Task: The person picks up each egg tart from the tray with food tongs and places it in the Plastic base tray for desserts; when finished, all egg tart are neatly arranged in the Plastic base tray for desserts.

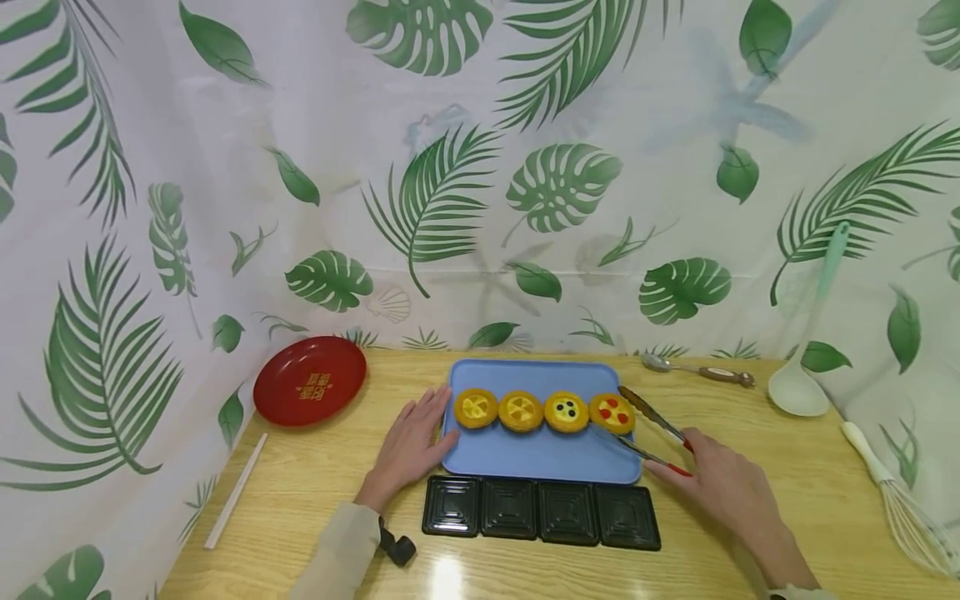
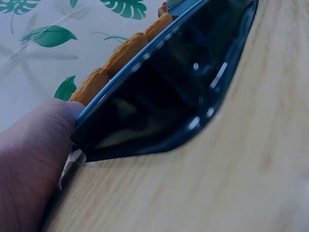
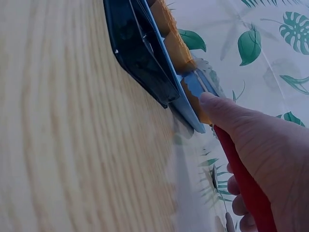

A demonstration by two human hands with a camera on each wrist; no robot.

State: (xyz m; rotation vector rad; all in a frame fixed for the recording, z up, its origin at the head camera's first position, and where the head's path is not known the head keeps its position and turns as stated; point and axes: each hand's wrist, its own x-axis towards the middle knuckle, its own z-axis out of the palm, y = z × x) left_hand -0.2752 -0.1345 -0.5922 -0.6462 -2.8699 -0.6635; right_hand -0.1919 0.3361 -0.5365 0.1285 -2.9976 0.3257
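Red-handled tongs (image 1: 654, 454) are gripped in my right hand (image 1: 723, 483). Their spread tips stand on either side of the rightmost egg tart (image 1: 612, 414), the one with red dots; whether they touch it I cannot tell. That tart sits in a row with a blue-dotted tart (image 1: 566, 412) and two yellow-topped tarts (image 1: 521, 411) on a blue tray (image 1: 540, 458). At the tray's left edge rests my left hand (image 1: 411, 440), fingers extended, the thumb over the rim. In the right wrist view the red tong handle (image 3: 241, 179) runs under my thumb.
Several black square dishes (image 1: 508, 507) line the tray's near side. A red plate (image 1: 310, 382) leans at the back left, above a white stick (image 1: 236, 492). To the right lie a spoon (image 1: 697, 369), a ladle (image 1: 798, 387) and a whisk (image 1: 892, 492). A leaf-patterned curtain (image 1: 465, 292) hangs behind.
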